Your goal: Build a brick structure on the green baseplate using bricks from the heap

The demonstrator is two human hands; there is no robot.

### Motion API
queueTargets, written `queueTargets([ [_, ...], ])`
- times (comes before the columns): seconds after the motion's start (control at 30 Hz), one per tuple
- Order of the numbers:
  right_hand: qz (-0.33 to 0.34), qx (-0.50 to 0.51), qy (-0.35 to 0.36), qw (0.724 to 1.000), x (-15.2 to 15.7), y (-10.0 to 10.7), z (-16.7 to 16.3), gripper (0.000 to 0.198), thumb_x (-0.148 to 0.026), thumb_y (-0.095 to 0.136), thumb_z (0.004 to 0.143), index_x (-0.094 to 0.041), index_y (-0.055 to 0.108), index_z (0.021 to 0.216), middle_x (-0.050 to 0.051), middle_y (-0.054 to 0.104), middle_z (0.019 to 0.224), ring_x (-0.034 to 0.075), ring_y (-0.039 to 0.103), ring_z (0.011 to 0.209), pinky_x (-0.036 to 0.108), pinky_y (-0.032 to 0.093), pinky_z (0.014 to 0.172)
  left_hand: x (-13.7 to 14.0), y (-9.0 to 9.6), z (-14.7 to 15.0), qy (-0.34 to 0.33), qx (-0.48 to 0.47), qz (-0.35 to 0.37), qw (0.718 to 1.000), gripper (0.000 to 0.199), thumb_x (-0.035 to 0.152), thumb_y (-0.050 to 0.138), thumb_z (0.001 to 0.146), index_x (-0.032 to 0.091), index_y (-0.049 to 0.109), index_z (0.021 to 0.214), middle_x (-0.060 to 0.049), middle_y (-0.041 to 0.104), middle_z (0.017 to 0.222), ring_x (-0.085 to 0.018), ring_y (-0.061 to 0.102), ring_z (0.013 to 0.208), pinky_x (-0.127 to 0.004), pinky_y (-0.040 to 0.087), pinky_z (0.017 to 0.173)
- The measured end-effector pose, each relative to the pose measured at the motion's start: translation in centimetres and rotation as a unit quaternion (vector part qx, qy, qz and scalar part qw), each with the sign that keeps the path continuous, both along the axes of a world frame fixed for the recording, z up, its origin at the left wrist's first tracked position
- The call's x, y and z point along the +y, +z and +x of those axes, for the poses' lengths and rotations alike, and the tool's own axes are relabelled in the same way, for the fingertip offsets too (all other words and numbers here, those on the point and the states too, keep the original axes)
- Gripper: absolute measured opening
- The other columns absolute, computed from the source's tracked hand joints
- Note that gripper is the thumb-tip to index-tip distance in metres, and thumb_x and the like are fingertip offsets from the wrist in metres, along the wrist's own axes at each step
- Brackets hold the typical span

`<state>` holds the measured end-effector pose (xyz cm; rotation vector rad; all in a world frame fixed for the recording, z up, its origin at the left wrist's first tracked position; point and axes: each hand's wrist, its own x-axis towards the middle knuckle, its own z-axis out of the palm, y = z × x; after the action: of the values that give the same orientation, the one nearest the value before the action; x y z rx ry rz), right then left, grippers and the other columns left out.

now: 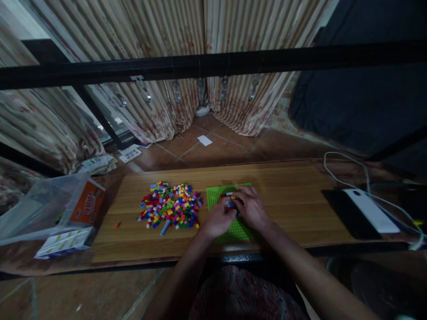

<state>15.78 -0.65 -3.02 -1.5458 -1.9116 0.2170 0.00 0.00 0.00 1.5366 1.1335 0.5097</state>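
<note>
A green studded baseplate (213, 194) lies on the wooden board, partly covered by both hands. My left hand (218, 218) reaches in from the left, its fingers closed on a small group of toy bricks (230, 204), blue and white where they show. From the right, my right hand (251, 206) bends over the same bricks, fingers curled against them. Beyond the fingertips, a red and white row of bricks (226, 195) shows on the plate. Fingers hide most of the bricks, so their exact shape cannot be seen.
Left of the plate spreads a pile of mixed bricks (173, 206). One orange brick (118, 225) lies apart. A clear plastic bin (50, 209) and a small box (65, 243) stand at far left. At right are a black and white flat object (370, 211) and a white cable (365, 171).
</note>
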Motion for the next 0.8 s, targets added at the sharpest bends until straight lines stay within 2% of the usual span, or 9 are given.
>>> queueTargets([
  [0.4, -0.017, -0.046, 0.009, 0.999, 1.0, 0.3, 0.2, 0.028, -0.024, 0.046, 0.093, -0.020, 0.073, 0.087, 0.011, 0.065, 0.108, 0.027, 0.054, 0.105, 0.045, 0.047, 0.092, 0.0, -0.3, 0.1, -0.001, -0.007, 0.006, 1.000, 0.034, 0.021, 0.052, 0.079, 0.020, 0.059, 0.112, 0.003, 0.061, 0.069, -0.013, 0.054, 0.061, -0.024, 0.042, 0.061],
  [0.67, -0.016, 0.025, -0.019, 0.999, 1.6, 0.7, 0.2, 0.018, -0.020, 0.054, 0.087, -0.023, 0.072, 0.082, 0.008, 0.065, 0.100, 0.024, 0.058, 0.101, 0.042, 0.045, 0.094, 0.2, -0.4, -0.1, -0.008, 0.026, -0.004, 1.000, 0.050, 0.023, 0.051, 0.079, 0.020, 0.054, 0.128, 0.002, 0.064, 0.069, -0.016, 0.059, 0.063, -0.026, 0.044, 0.063],
  [0.8, -0.044, 0.116, -0.059, 0.991, 1.9, 0.4, -0.2, 0.014, -0.020, 0.057, 0.080, -0.022, 0.071, 0.083, 0.007, 0.067, 0.096, 0.022, 0.062, 0.093, 0.039, 0.048, 0.088, 0.2, -0.5, -0.3, -0.026, 0.017, -0.022, 0.999, 0.063, 0.017, 0.048, 0.075, 0.021, 0.047, 0.138, 0.002, 0.065, 0.069, -0.016, 0.058, 0.060, -0.025, 0.042, 0.057],
])
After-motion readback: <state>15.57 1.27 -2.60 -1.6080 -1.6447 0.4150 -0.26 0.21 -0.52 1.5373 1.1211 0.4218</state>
